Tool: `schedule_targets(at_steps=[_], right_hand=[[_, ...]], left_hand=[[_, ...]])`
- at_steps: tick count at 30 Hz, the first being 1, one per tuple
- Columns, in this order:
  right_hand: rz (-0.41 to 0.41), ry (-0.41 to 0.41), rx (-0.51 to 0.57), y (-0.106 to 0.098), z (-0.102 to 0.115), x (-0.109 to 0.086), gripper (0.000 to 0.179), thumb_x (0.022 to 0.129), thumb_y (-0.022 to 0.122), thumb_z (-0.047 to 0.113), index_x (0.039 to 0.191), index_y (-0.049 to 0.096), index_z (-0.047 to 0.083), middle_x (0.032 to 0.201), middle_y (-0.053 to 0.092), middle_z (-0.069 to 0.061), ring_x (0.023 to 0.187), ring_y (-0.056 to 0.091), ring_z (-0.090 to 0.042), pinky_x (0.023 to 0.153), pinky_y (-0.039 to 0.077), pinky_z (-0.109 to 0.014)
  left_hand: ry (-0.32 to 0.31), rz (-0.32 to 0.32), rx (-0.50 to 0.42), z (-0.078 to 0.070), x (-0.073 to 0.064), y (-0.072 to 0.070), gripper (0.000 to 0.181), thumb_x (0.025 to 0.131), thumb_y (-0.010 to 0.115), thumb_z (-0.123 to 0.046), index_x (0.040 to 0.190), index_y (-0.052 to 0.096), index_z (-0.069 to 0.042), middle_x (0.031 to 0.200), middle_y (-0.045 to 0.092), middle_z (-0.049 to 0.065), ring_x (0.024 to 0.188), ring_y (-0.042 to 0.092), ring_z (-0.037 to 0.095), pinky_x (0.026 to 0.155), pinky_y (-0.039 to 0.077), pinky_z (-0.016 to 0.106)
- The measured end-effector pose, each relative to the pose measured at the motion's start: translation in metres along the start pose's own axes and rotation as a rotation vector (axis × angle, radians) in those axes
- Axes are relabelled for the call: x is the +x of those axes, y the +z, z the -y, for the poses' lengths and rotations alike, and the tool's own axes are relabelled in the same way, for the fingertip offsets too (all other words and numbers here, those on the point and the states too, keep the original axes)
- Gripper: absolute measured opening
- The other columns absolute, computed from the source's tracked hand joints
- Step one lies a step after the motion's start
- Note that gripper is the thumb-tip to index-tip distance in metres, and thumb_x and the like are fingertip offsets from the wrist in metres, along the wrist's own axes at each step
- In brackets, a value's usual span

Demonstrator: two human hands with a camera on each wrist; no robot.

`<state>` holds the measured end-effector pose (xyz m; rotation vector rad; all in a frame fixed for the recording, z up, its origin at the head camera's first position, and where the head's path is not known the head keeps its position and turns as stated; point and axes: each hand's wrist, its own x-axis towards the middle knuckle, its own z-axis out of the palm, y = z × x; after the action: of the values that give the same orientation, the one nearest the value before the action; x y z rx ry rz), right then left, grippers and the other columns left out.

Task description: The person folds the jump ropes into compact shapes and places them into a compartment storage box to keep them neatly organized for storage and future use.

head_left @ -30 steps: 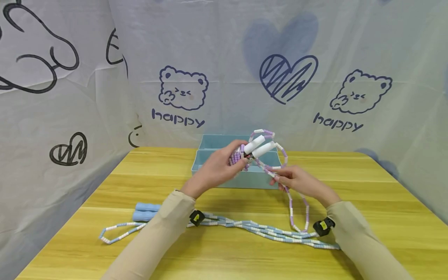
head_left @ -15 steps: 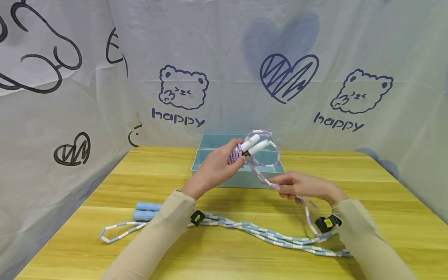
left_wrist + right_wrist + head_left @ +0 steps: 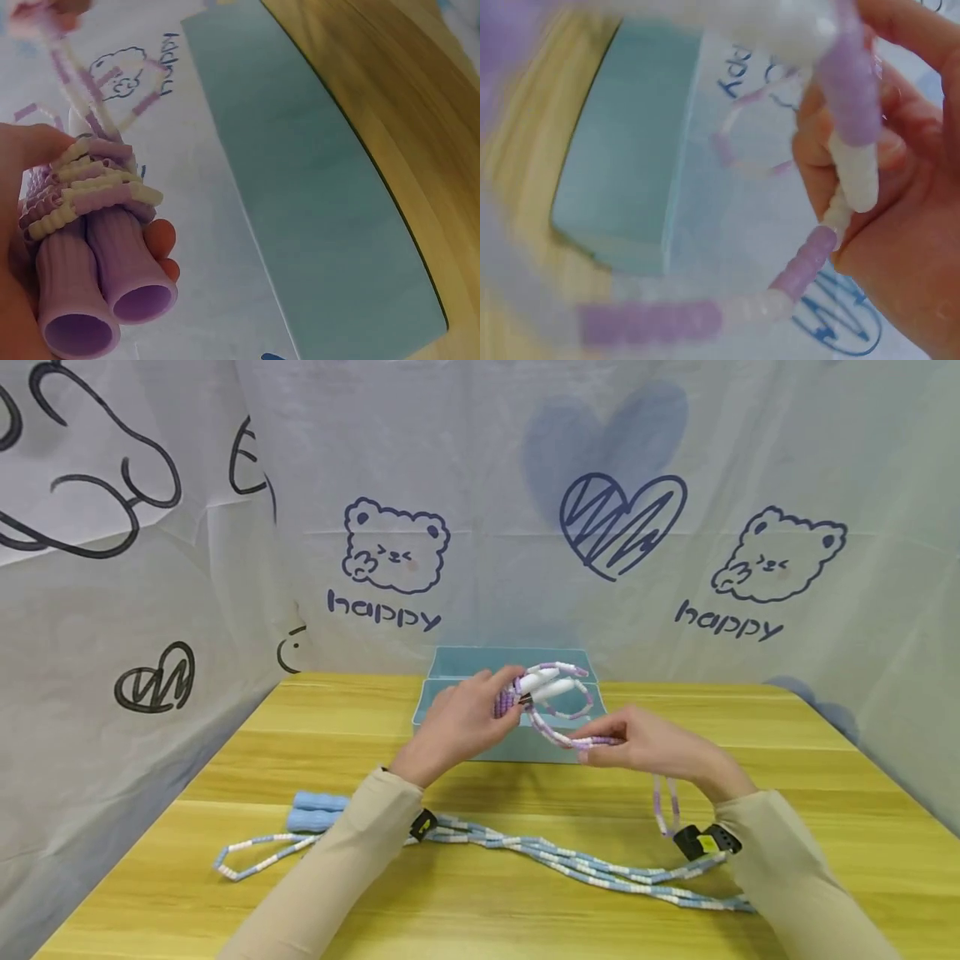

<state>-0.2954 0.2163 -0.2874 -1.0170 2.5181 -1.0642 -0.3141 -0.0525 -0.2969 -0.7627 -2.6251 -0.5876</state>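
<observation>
My left hand (image 3: 461, 718) grips the bundled handles of a purple-and-white beaded jump rope, held up in front of the light-blue box. In the left wrist view, two lilac handles (image 3: 67, 289) lie side by side, their hollow ends facing the camera and beaded cord (image 3: 97, 196) wound round them. White handle parts (image 3: 551, 687) point right past my left fingers in the head view. My right hand (image 3: 663, 747) pinches a doubled length of the cord (image 3: 558, 739) to the right of the bundle. A loop of it (image 3: 663, 818) hangs below that hand.
A light-blue box (image 3: 540, 747) with its lid raised stands at the back of the wooden table (image 3: 750, 718). A blue-and-white beaded jump rope (image 3: 555, 856) stretches across the front, its blue handles (image 3: 318, 810) beside my left sleeve. Printed cloth (image 3: 495, 568) hangs behind.
My right hand has moved right, dipping and then rising, drawing the doubled cord out from the bundle. The hanging loop has risen off the blue rope. My left hand has barely moved.
</observation>
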Motion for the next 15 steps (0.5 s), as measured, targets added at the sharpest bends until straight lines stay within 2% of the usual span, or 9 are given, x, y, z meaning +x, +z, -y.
schedule_targets(at_steps=[3,7,12,15], right_hand=[[-0.085,-0.013,-0.006,0.002,0.011,0.000,0.021,0.097,0.065,0.023,0.112,0.073,0.011,0.069,0.049,-0.002,0.054,0.035,-0.011,0.050,0.034,-0.025],[-0.187,-0.011,-0.007,0.006,0.022,0.002,0.019,0.099,0.061,0.024,0.110,0.072,0.013,0.066,0.046,-0.004,0.052,0.036,-0.012,0.048,0.034,-0.024],[-0.304,-0.006,-0.033,0.012,0.031,0.003,0.022,0.100,0.060,0.029,0.110,0.072,0.014,0.069,0.050,-0.005,0.055,0.042,-0.016,0.048,0.037,-0.026],[-0.348,-0.026,-0.044,0.015,0.034,0.003,0.023,0.100,0.058,0.031,0.096,0.069,0.012,0.069,0.051,-0.006,0.054,0.043,-0.018,0.047,0.038,-0.027]], left_hand=[[0.029,0.041,0.051,0.000,0.000,0.003,0.046,0.097,0.057,-0.035,0.141,0.048,-0.028,0.099,0.059,-0.002,0.063,0.052,0.012,0.049,0.043,0.027],[0.061,0.109,0.044,-0.002,-0.001,0.005,0.047,0.097,0.056,-0.036,0.142,0.047,-0.029,0.109,0.061,-0.001,0.070,0.055,0.012,0.054,0.045,0.026],[0.102,0.172,0.062,-0.009,-0.003,0.005,0.049,0.097,0.056,-0.040,0.144,0.046,-0.030,0.107,0.060,-0.002,0.074,0.055,0.012,0.058,0.046,0.028],[0.141,0.214,0.072,-0.012,-0.003,0.005,0.046,0.097,0.055,-0.040,0.141,0.047,-0.030,0.101,0.059,-0.005,0.073,0.054,0.011,0.058,0.045,0.028]])
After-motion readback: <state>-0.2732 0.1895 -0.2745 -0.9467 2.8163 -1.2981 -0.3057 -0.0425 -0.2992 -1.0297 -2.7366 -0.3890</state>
